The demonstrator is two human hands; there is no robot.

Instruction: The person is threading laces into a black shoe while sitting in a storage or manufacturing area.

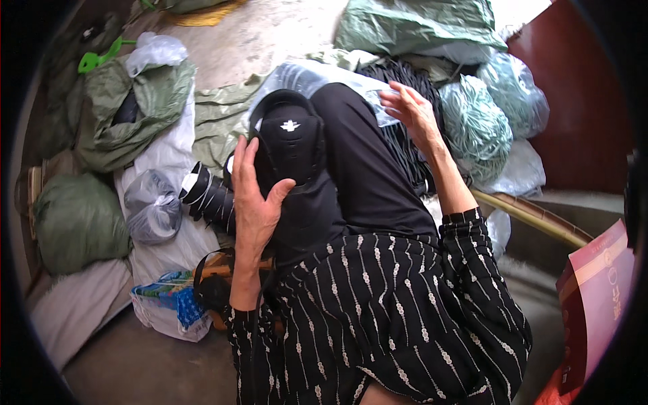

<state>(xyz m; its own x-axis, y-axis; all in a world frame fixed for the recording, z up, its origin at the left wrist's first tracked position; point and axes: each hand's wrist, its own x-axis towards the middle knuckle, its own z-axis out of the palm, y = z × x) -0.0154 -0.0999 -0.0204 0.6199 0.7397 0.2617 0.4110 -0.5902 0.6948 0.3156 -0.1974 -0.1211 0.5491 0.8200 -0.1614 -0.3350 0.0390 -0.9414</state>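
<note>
Two legs (381, 179) in black trousers stretch forward, black cords (413, 162) bundled beside the right one. On the left knee lies a black padded piece (297, 152), its long axis running roughly along the leg, its rounded end pointing away from the person. It sits just right of the left hand (255, 202), whose thumb spreads wide over its lower left edge; firm contact cannot be told. The right hand (415, 116), well apart, hovers near the cords, fingers loosely extended, visibly gripping nothing. One white emblem (289, 125) marks the piece.
</note>
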